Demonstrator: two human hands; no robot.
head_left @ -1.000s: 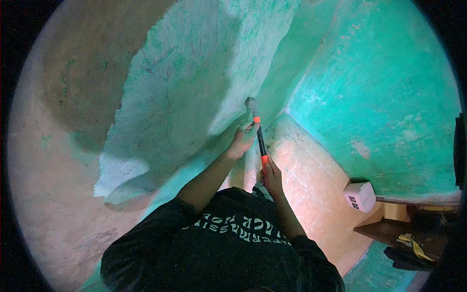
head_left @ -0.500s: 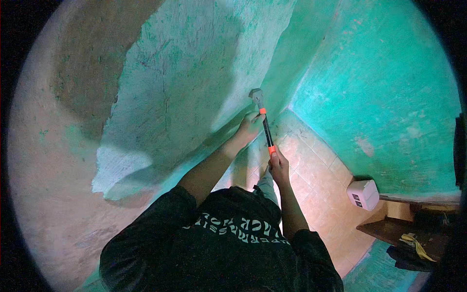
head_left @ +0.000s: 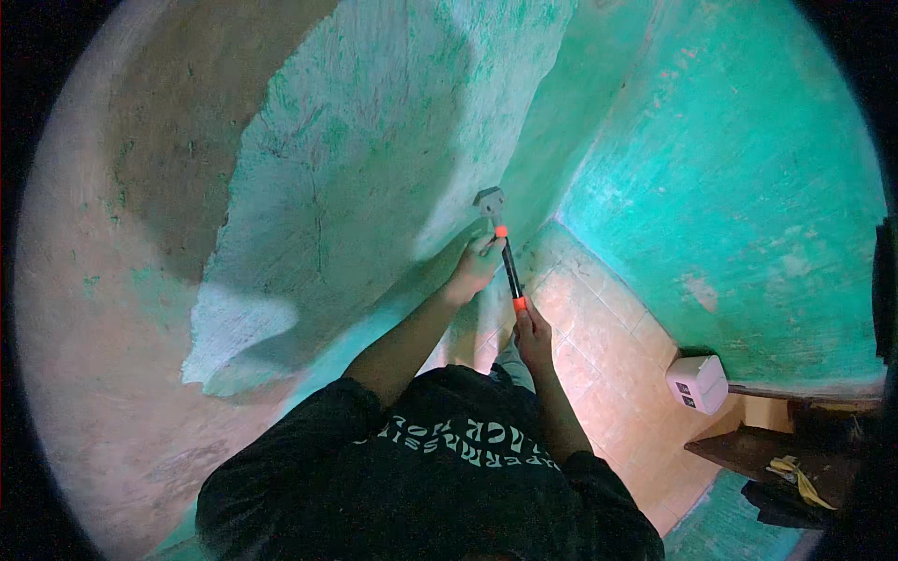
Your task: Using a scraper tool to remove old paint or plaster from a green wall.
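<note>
A long-handled wall scraper (head_left: 513, 271) with a black shaft, orange bands and a grey head (head_left: 488, 199) is held in both hands. The head lies at the wall (head_left: 374, 140) on my left, on or just off its patchy surface; exact contact is hard to tell. My left hand (head_left: 479, 266) grips the shaft below the upper orange band, its fingers partly hidden. Lower down, my right hand (head_left: 533, 337) is wrapped round the handle by the lower orange band. Around the head, pale scraped-looking plaster meets remaining green paint.
A green wall (head_left: 739, 206) rises on the right and meets the left wall in a corner. Below is a tiled floor (head_left: 608, 374). A pinkish-white box (head_left: 698, 384) sits by the right wall, near a dark wooden shelf (head_left: 748, 453) bearing a yellow cloth-like item (head_left: 800, 479).
The scraper and both hands have come slightly down the picture, toward me. The camera view has shifted a little too. Both hands keep their grip.
</note>
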